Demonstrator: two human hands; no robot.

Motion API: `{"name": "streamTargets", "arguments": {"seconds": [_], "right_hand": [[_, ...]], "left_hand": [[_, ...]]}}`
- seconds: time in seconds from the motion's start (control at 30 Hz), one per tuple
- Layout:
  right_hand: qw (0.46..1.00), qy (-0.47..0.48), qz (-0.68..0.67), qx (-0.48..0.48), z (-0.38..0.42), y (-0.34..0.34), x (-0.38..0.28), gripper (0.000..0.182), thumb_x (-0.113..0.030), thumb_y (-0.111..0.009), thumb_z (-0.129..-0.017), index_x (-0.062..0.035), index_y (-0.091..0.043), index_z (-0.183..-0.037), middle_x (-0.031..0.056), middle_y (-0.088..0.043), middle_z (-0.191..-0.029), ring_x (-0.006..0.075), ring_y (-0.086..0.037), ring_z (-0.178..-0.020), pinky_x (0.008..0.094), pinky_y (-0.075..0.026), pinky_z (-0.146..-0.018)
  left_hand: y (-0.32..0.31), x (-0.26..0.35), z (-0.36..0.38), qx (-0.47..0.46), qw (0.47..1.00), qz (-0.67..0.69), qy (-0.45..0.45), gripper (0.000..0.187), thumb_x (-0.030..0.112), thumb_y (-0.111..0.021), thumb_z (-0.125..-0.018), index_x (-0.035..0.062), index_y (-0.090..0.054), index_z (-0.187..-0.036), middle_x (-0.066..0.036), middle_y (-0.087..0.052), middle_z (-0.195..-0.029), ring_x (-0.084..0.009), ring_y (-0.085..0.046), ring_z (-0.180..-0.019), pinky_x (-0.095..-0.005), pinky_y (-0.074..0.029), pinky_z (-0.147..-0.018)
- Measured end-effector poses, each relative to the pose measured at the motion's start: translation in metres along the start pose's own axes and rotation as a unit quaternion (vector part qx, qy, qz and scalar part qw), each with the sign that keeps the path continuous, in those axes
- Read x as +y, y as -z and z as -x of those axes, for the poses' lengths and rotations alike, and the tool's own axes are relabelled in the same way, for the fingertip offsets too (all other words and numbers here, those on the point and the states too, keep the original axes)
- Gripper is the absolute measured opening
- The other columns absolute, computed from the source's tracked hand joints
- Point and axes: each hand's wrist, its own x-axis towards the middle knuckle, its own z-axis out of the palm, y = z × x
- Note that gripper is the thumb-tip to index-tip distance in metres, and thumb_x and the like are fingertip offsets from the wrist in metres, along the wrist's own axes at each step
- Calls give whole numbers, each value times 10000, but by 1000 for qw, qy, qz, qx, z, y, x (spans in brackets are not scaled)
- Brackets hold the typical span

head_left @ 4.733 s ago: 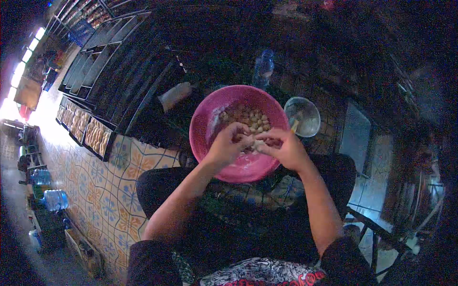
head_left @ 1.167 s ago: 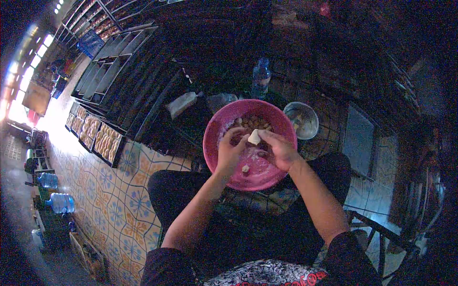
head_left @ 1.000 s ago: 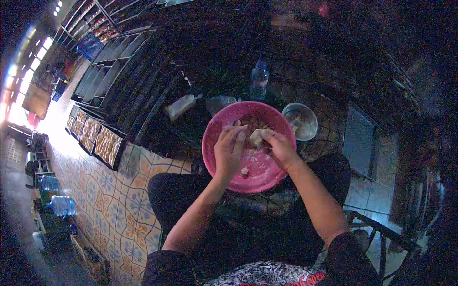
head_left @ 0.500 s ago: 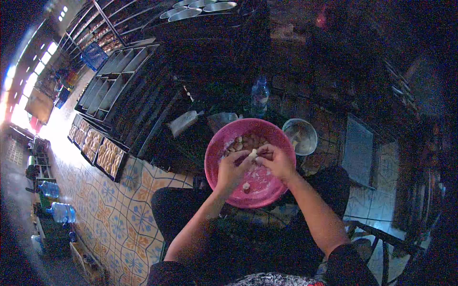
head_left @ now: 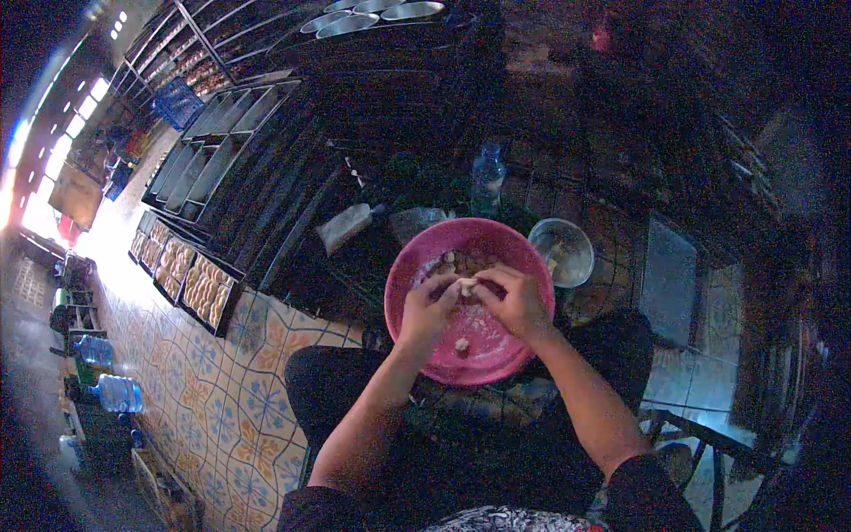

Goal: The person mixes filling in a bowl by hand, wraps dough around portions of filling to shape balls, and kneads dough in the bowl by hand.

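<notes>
Over the pink basin (head_left: 399, 337), both of my hands meet fingertip to fingertip. A small pale lump (head_left: 467, 285) is pinched between them; the noise in the picture hides its exact kind. My left hand (head_left: 428, 310) holds it from the left, fingers curled. From the right, my right hand (head_left: 516, 306) grips the same lump with thumb and bent fingers. Brownish and whitish pieces lie at the far side of the basin, partly behind my fingers. Nearer me, a single whitish lump (head_left: 462, 345) rests on the basin floor among white smears.
Right of the basin stands a metal bowl (head_left: 576, 273) with pale bits inside. Behind are a clear plastic bottle (head_left: 487, 182) and a plastic bag (head_left: 344, 229). Trays of bread rolls (head_left: 206, 291) lie on the tiled floor at left, near large water bottles (head_left: 118, 394).
My fingers have closed further over the pale lump, with the right hand turned more over it. The whole view has shifted slightly.
</notes>
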Motion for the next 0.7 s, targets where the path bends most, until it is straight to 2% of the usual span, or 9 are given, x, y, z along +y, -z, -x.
{"name": "streamTargets", "arguments": {"seconds": [0.13, 0.2, 0.23, 0.3, 0.43, 0.5, 0.53, 0.63, 0.7], "right_hand": [[999, 2, -3, 45, 5, -8, 1, 198, -209, -693, -906, -45, -719, -1012, 142, -716, -981, 313, -680, -941, 420, -519, -865], [997, 48, 39, 49, 9, -13, 0, 217, -226, -702, -902, -40, -721, -1011, 145, -715, -981, 315, -680, -935, 417, -519, -859], [997, 48, 39, 48, 12, -17, 0, 217, -226, -702, -902, -40, -721, -1011, 145, -715, -981, 315, -680, -935, 417, -519, -859], [992, 64, 102, 46, 16, -24, -1, 223, -235, -713, -896, -49, -732, -1016, 137, -711, -999, 326, -670, -971, 413, -521, -883], [983, 97, 121, 100, 17, -26, -2, 223, -158, -737, -874, 1, -713, -1029, 146, -669, -1104, 321, -659, -1010, 403, -540, -860], [992, 33, 43, 115, 15, -22, -5, 210, -191, -705, -897, -49, -740, -1048, 132, -651, -1161, 327, -642, -1068, 424, -514, -932], [992, 33, 44, 116, 15, -21, -4, 210, -191, -705, -897, -49, -740, -1048, 132, -651, -1161, 327, -642, -1068, 424, -514, -932], [988, 56, 53, 136, 16, -20, -9, 210, -167, -719, -879, -39, -739, -1044, 131, -618, -1220, 306, -645, -1057, 417, -522, -919], [980, 112, 104, 130, 18, -23, -16, 201, -149, -730, -863, -41, -743, -1032, 123, -604, -1239, 290, -644, -1024, 410, -524, -897]], "left_hand": [[-4, -16, -5, 3, 994, 108, 26, 234, 115, -621, -989, -17, -656, -1179, -65, -688, -1083, -144, -651, -973, -262, -523, -836], [-8, -17, -5, 34, 974, 216, 52, 255, 102, -629, -985, -23, -640, -1206, -85, -681, -1091, -151, -652, -973, -273, -543, -852], [-8, -14, -3, 35, 974, 216, 52, 255, 102, -629, -985, -23, -640, -1206, -85, -681, -1091, -151, -652, -973, -273, -543, -852], [-7, -7, 0, 68, 966, 220, 119, 266, 83, -626, -982, -16, -633, -1229, -94, -676, -1110, -158, -657, -981, -277, -557, -862], [-10, -10, 0, 56, 976, 191, 94, 270, 97, -627, -985, -16, -635, -1230, -99, -677, -1125, -156, -660, -985, -272, -554, -875], [-16, -4, 4, 31, 987, 154, 44, 286, 107, -631, -987, -16, -630, -1245, -101, -680, -1143, -146, -654, -998, -263, -546, -881], [-18, 3, 5, 29, 987, 154, 43, 286, 107, -631, -987, -16, -630, -1245, -101, -680, -1143, -146, -654, -998, -263, -546, -881], [-22, 13, 9, 25, 989, 127, 72, 299, 137, -640, -987, -19, -644, -1242, -94, -688, -1156, -132, -644, -1013, -262, -534, -887], [-21, 5, 6, 70, 997, 25, 11, 302, 156, -653, -982, -17, -663, -1229, -73, -694, -1146, -121, -637, -1024, -266, -529, -879]]}}
